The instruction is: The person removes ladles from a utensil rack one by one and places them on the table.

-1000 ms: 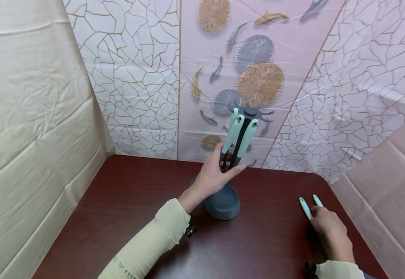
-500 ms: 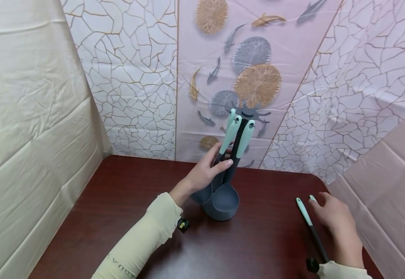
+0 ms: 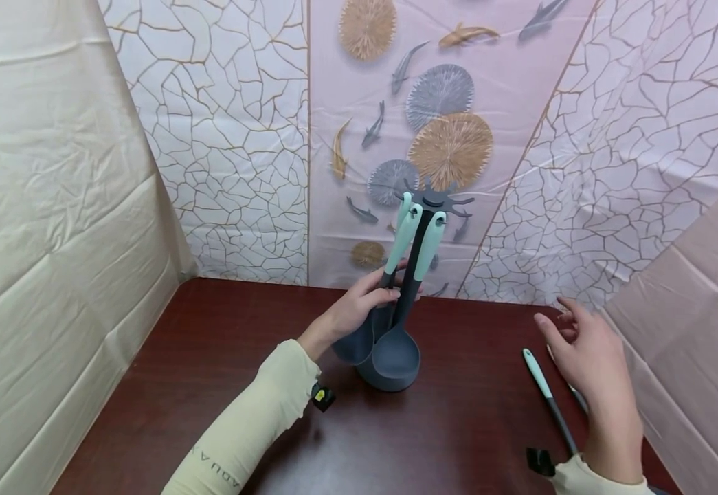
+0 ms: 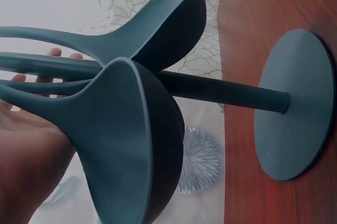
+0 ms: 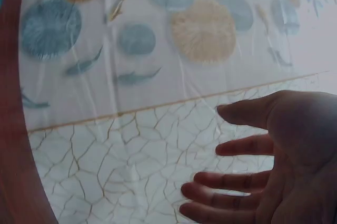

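A dark grey utensil stand with a hooked top and a round base stands on the table. Several mint-handled utensils hang from it, among them a ladle and a second bowl-headed utensil. My left hand is at their dark stems, thumb in front and relaxed fingers reaching behind the pole. My right hand hovers at the right with spread fingers and a bare palm. Below it lie two more utensils, one with its mint handle in sight, their working ends hidden.
The dark red table is bounded by a patterned cloth behind and a beige cloth at the left. A pinkish cloth closes the right side. The stand's hooks stick out above the handles.
My right hand has come off the mint handles and risen, its fingers spreading. The left thumb has drawn back leftward from the ladle's stem. The hanging utensils keep their places on the stand.
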`<state>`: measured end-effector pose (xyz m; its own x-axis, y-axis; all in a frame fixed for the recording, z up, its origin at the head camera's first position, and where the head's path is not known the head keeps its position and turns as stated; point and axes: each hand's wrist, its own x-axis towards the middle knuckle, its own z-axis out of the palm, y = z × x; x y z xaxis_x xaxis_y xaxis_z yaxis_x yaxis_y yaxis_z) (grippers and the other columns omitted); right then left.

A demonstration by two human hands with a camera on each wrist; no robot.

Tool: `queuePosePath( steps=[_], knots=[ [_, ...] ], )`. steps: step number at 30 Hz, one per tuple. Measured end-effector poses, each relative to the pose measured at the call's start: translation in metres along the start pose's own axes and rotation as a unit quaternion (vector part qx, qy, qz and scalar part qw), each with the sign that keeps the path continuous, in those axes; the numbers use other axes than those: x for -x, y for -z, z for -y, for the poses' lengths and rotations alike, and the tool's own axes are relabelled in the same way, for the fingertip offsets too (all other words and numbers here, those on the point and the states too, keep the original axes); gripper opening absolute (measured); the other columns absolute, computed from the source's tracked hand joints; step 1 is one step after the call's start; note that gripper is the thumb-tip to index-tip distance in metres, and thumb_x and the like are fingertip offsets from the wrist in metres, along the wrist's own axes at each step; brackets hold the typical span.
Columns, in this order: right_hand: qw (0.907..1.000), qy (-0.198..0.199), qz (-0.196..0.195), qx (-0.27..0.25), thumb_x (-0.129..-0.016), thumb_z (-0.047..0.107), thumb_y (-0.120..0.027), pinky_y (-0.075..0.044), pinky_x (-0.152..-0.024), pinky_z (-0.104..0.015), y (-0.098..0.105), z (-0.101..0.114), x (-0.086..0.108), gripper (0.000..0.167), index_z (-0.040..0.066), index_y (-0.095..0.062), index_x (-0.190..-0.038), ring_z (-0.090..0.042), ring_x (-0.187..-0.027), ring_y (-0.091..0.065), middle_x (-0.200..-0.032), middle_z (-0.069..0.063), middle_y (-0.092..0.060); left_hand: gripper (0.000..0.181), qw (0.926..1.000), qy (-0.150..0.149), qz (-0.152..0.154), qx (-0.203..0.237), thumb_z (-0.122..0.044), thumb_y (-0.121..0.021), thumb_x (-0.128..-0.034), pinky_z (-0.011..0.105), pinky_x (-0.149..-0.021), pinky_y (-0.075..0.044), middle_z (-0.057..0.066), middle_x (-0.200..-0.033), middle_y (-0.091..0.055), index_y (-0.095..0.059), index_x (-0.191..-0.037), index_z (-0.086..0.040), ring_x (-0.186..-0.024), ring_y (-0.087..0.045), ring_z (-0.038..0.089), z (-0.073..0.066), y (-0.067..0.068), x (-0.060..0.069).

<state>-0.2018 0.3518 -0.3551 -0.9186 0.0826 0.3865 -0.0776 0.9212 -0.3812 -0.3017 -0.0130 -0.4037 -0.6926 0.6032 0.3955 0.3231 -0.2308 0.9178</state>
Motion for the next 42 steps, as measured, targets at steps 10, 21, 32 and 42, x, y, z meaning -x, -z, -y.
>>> queuePosePath(
  steps=[10,21,32,42],
  knots=[
    [0.9948,0.007,-0.080,-0.064,-0.103,0.036,-0.071,-0.047,-0.090,-0.051,-0.002,0.036,0.008,0.062,0.007,-0.053,-0.154,-0.042,-0.102,-0.069,-0.123,-0.023,-0.066,0.071,0.9992,-0.018,0.025,0.026,-0.053,-0.036,-0.1077,0.055,-0.104,-0.048,0.030,-0.146,-0.058,-0.029,-0.167,-0.013,-0.134,-0.056,0.048,-0.015,-0.002,-0.010],
    [0.9654,0.093,-0.148,-0.194,-0.096,0.016,-0.082,-0.041,-0.096,-0.013,-0.024,0.083,0.007,0.073,0.025,-0.049,-0.160,-0.031,-0.116,-0.067,-0.133,-0.012,-0.066,0.081,0.9983,-0.056,-0.009,-0.018,-0.076,-0.030,-0.1047,0.059,-0.100,-0.051,0.027,-0.142,-0.060,-0.024,-0.169,-0.027,-0.128,-0.062,0.045,-0.015,-0.003,-0.010],
    [0.9391,0.165,-0.145,-0.264,-0.093,0.007,-0.082,-0.044,-0.100,-0.020,-0.042,0.122,0.010,0.085,0.029,-0.041,-0.164,-0.028,-0.120,-0.065,-0.138,-0.009,-0.065,0.074,0.9996,-0.021,-0.018,0.007,-0.064,-0.025,-0.1098,0.054,-0.109,-0.047,0.029,-0.134,-0.062,-0.031,-0.167,-0.017,-0.128,-0.061,0.044,0.000,-0.006,-0.001],
    [0.9286,0.178,-0.147,-0.290,-0.093,0.005,-0.081,-0.047,-0.103,-0.021,-0.043,0.141,0.010,0.082,0.029,-0.043,-0.162,-0.024,-0.121,-0.064,-0.138,-0.006,-0.065,0.100,0.9988,0.012,-0.027,-0.038,-0.084,-0.024,-0.0996,0.060,-0.116,-0.038,0.029,-0.134,-0.065,-0.031,-0.165,-0.009,-0.130,-0.059,0.034,0.005,-0.006,0.001]
  ],
)
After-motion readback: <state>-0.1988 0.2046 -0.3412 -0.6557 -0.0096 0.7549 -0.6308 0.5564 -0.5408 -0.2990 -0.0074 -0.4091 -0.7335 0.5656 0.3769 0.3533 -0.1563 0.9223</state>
